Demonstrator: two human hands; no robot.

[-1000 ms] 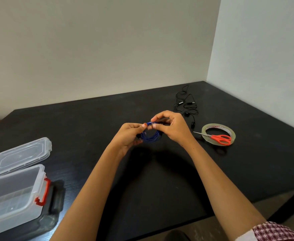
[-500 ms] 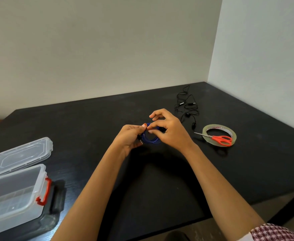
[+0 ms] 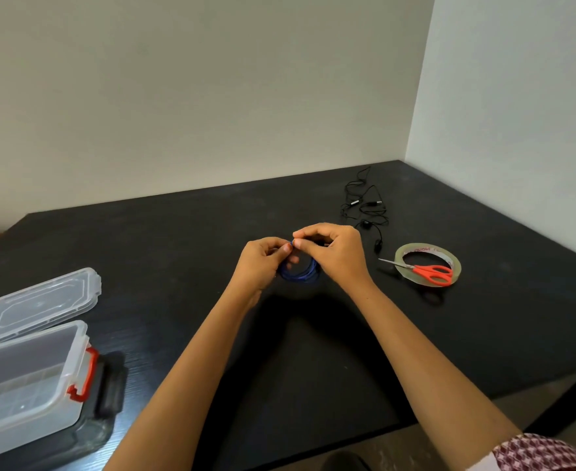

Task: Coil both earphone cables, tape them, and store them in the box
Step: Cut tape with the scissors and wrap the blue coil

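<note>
A blue earphone cable (image 3: 300, 274) is wound into a small coil, held just above the middle of the black table (image 3: 164, 253). My left hand (image 3: 263, 263) pinches the coil's top left with thumb and fingers. My right hand (image 3: 336, 254) pinches it at the top right, and the fingertips of both hands meet there. A black earphone cable (image 3: 365, 207) lies loose and tangled farther back on the right. A roll of clear tape (image 3: 427, 263) lies flat to the right of my hands. The clear plastic box (image 3: 24, 379) with a red latch stands open at the front left.
Red-handled scissors (image 3: 429, 271) rest across the tape roll. The box's clear lid (image 3: 38, 302) lies flat behind the box. Walls close off the table at the back and right. The table's front edge runs just under my forearms.
Both hands stayed over the table's middle with the blue coil. The right hand's fingers have come back up to the coil's top, meeting the left fingertips.
</note>
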